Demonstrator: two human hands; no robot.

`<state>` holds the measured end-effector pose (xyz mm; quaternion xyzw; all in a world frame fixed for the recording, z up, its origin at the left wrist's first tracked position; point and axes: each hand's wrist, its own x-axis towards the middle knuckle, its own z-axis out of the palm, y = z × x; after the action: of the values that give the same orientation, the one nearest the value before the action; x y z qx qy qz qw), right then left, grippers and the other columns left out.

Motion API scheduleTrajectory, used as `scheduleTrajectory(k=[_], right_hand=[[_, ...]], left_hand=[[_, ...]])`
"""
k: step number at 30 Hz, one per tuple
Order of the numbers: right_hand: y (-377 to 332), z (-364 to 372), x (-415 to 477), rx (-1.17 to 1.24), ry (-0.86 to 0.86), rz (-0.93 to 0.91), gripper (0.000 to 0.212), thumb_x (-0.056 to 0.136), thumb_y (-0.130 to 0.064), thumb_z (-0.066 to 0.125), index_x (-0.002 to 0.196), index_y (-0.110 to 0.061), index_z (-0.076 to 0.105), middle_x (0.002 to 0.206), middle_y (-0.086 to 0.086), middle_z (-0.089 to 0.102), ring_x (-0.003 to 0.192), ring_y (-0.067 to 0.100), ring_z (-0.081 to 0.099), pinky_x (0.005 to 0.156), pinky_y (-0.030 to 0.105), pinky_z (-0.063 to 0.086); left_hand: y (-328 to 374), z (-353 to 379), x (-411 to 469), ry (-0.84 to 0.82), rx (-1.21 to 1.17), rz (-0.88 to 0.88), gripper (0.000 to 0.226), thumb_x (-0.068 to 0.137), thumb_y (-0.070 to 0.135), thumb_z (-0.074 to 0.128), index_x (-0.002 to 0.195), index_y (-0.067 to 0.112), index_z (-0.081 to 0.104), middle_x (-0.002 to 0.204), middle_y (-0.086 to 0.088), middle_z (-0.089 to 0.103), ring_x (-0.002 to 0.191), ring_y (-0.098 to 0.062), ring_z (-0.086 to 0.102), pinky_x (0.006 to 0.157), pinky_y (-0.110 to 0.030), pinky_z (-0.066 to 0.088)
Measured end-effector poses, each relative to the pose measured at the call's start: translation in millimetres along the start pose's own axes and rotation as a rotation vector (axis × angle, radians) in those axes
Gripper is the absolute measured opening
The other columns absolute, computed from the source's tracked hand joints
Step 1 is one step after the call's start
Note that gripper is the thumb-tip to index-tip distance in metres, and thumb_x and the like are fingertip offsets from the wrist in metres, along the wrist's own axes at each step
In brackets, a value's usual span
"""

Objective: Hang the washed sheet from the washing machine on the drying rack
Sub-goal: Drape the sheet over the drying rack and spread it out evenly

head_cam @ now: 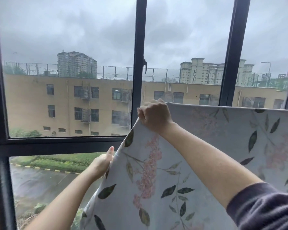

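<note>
The sheet (198,163) is pale grey with green leaves and pink flower sprays. It hangs spread across the lower right, and its top fold runs straight from the centre to the right edge. My right hand (154,116) is raised and grips the sheet's upper left corner at that fold. Lower down, my left hand (103,161) pinches the sheet's slanting left edge. The drying rack's bar is hidden under the fold, so I cannot see it.
A large window with dark frames (138,63) stands directly behind the sheet; a latch handle (145,63) sits on the middle upright. Outside are a tan building, a wet road and grey sky. My dark sleeve (264,208) fills the lower right corner.
</note>
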<state>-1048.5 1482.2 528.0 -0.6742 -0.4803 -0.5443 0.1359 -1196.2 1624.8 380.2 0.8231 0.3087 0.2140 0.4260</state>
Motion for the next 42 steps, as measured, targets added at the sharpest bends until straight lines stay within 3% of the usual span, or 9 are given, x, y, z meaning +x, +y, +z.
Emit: scheduleTrajectory(k=[2, 6, 9, 12, 19, 23, 29, 34, 42], right_hand=[[-7.6, 0.5, -0.7, -0.017, 0.009, -0.008, 0.049, 0.086, -0.031, 0.035, 0.049, -0.014, 0.062, 0.050, -0.001, 0.057, 0.048, 0.023, 0.052, 0.062, 0.030, 0.041], [-12.2, -0.3, 2.4, -0.028, 0.016, -0.004, 0.047, 0.085, -0.031, 0.036, 0.049, -0.015, 0.062, 0.050, -0.002, 0.058, 0.050, 0.022, 0.053, 0.062, 0.029, 0.038], [-14.1, -1.3, 1.1, -0.019, 0.020, 0.010, 0.047, 0.085, -0.030, 0.036, 0.048, -0.016, 0.062, 0.049, -0.003, 0.058, 0.050, 0.021, 0.051, 0.061, 0.028, 0.033], [-11.9, -1.4, -0.8, -0.025, -0.005, 0.034, 0.047, 0.085, -0.030, 0.035, 0.050, -0.017, 0.065, 0.051, -0.004, 0.060, 0.051, 0.021, 0.050, 0.062, 0.029, 0.035], [-12.2, -4.8, -2.2, 0.004, -0.004, 0.063, 0.046, 0.083, -0.029, 0.036, 0.048, -0.016, 0.063, 0.050, -0.003, 0.060, 0.050, 0.021, 0.050, 0.063, 0.031, 0.041], [-17.8, -5.8, -0.2, 0.008, -0.012, 0.056, 0.048, 0.084, -0.030, 0.035, 0.048, -0.016, 0.063, 0.050, -0.003, 0.060, 0.050, 0.021, 0.051, 0.065, 0.032, 0.042], [-10.8, -6.4, 1.1, 0.071, -0.022, 0.050, 0.050, 0.085, -0.035, 0.033, 0.051, -0.015, 0.063, 0.054, 0.001, 0.063, 0.052, 0.025, 0.058, 0.060, 0.029, 0.039], [2.4, -16.5, 10.4, 0.283, -0.029, 0.079, 0.056, 0.087, -0.044, 0.019, 0.069, -0.010, 0.059, 0.068, 0.004, 0.058, 0.058, 0.028, 0.057, 0.056, 0.030, 0.043], [11.5, -20.6, 13.8, 0.243, -0.177, 0.157, 0.048, 0.097, -0.042, 0.028, 0.074, -0.018, 0.062, 0.080, 0.006, 0.069, 0.077, 0.027, 0.062, 0.086, 0.035, 0.038]], left_hand=[[-22.9, 0.0, 0.8, -0.051, 0.028, -0.113, 0.079, 0.094, 0.065, 0.014, 0.097, 0.010, 0.071, 0.117, -0.018, 0.065, 0.113, -0.031, 0.057, 0.094, -0.035, 0.041], [-64.4, 11.2, 8.0, -0.238, -0.181, -0.363, 0.093, 0.076, 0.086, 0.026, 0.128, 0.014, 0.057, 0.133, -0.010, 0.056, 0.122, -0.027, 0.052, 0.108, -0.038, 0.036], [-52.6, 17.9, -12.0, -0.416, -0.259, -0.401, 0.048, 0.093, 0.051, 0.049, 0.123, 0.014, 0.054, 0.116, -0.012, 0.064, 0.093, -0.025, 0.064, 0.075, -0.031, 0.055], [-56.9, 6.6, -20.5, -0.502, -0.249, -0.428, 0.038, 0.083, 0.032, 0.063, 0.107, 0.003, 0.069, 0.105, -0.014, 0.071, 0.094, -0.029, 0.068, 0.087, -0.036, 0.054], [-41.0, -82.5, -34.2, -0.095, -1.262, -0.047, 0.025, 0.076, 0.027, 0.070, 0.088, 0.005, 0.070, 0.076, -0.011, 0.070, 0.070, -0.021, 0.067, 0.061, -0.027, 0.054], [-32.0, -92.9, -42.5, -0.155, -1.041, -0.155, 0.071, 0.088, 0.065, 0.040, 0.094, 0.003, 0.074, 0.089, -0.019, 0.072, 0.075, -0.028, 0.069, 0.072, -0.037, 0.048], [20.1, -126.6, -42.3, 0.265, -1.225, 0.287, 0.038, 0.098, 0.027, 0.041, 0.083, 0.016, 0.074, 0.086, -0.007, 0.072, 0.092, -0.022, 0.067, 0.075, -0.028, 0.054], [39.5, -161.6, -38.3, 0.269, -1.094, 0.235, 0.035, 0.096, 0.033, 0.048, 0.081, 0.014, 0.073, 0.081, -0.008, 0.071, 0.089, -0.022, 0.062, 0.080, -0.034, 0.047], [67.6, -197.1, -29.7, 0.544, -1.089, 0.252, 0.015, 0.093, 0.024, 0.057, 0.089, 0.011, 0.066, 0.074, 0.000, 0.067, 0.074, -0.011, 0.062, 0.063, -0.027, 0.049]])
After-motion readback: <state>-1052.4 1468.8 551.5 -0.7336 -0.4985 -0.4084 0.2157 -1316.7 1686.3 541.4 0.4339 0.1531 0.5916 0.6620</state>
